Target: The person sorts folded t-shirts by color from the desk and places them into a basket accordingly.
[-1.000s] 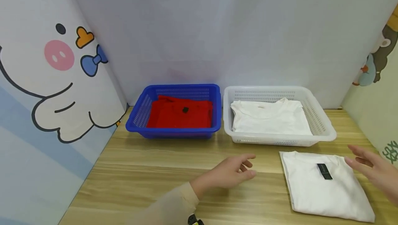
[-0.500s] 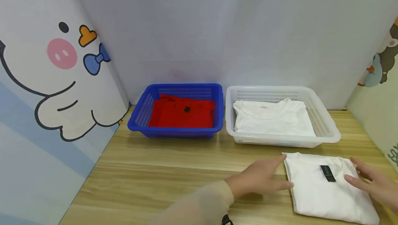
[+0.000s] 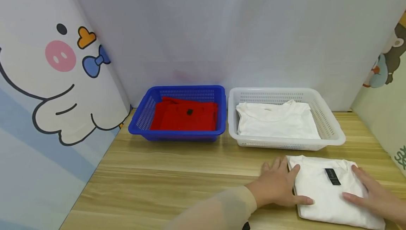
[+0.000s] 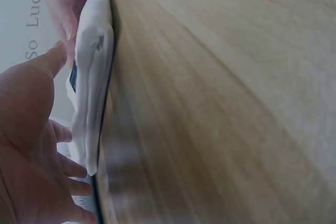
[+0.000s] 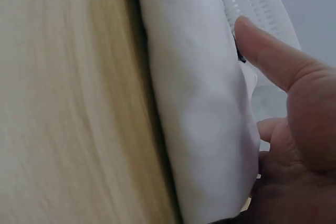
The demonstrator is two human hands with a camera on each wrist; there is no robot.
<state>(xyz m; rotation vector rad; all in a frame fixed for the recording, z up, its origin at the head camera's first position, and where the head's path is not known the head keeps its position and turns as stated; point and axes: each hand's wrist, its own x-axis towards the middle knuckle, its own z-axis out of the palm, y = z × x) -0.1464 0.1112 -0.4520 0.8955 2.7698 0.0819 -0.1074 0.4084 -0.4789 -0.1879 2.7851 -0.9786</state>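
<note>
A folded white T-shirt (image 3: 330,201) with a black neck label (image 3: 332,176) lies flat on the wooden table at the right. My left hand (image 3: 279,184) is at its left edge, fingers spread, thumb over the top of the cloth. On the opposite side my right hand (image 3: 374,194) is by the shirt's right edge, thumb extended over it. In the left wrist view the folded layers of the shirt (image 4: 94,77) show edge-on beside the left fingers. The right wrist view has the shirt's thick rounded fold (image 5: 194,103) near the right thumb (image 5: 262,51).
Behind the shirt stands a white basket (image 3: 285,142) holding a folded white shirt (image 3: 276,120). Left of it is a blue basket (image 3: 180,136) with folded red clothing (image 3: 187,119). A pale curtain (image 3: 203,32) hangs behind both, and printed panels flank the table (image 3: 152,180).
My left hand has moved right across the table to the white T-shirt's left edge. The right hand has come slightly closer over its right side. The shirt has stayed in place.
</note>
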